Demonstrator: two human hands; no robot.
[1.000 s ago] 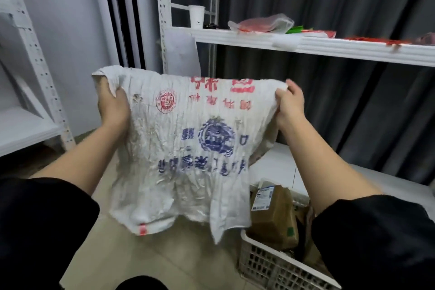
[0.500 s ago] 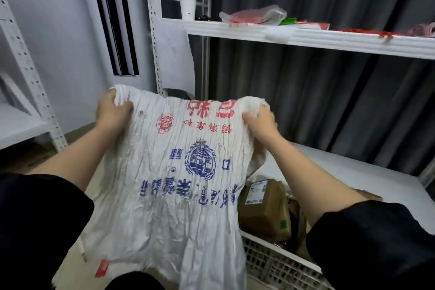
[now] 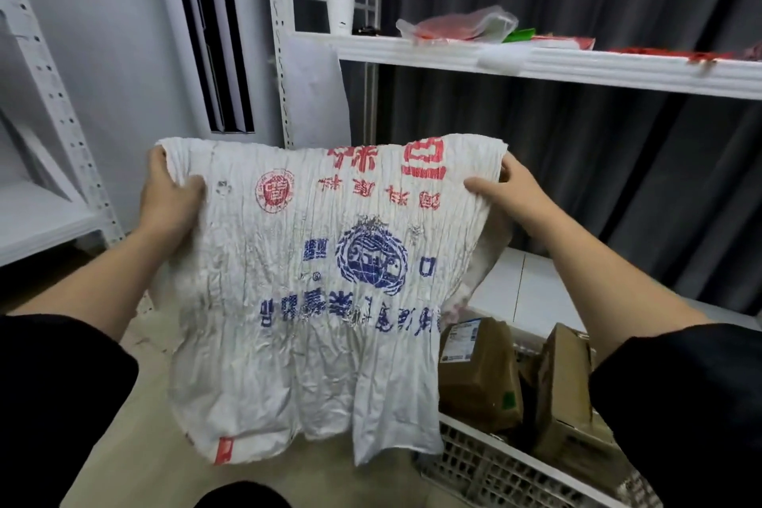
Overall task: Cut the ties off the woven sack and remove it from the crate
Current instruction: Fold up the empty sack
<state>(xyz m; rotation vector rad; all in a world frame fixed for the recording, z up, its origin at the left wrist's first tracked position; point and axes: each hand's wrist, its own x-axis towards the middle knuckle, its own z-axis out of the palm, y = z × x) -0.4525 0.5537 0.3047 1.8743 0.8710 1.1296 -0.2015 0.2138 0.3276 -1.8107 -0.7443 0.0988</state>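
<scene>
Overhead, a crumpled white woven sack (image 3: 313, 293) printed in red and blue is hanging spread in the air, clear of the crate (image 3: 486, 466) at lower right. The left hand (image 3: 167, 198) is clutching its upper left corner and the right hand (image 3: 501, 188) is pinching its upper right corner. Brown parcels (image 3: 478, 371) are sitting in the crate, below a white shelf (image 3: 577, 66) carrying a paper cup (image 3: 340, 12).
</scene>
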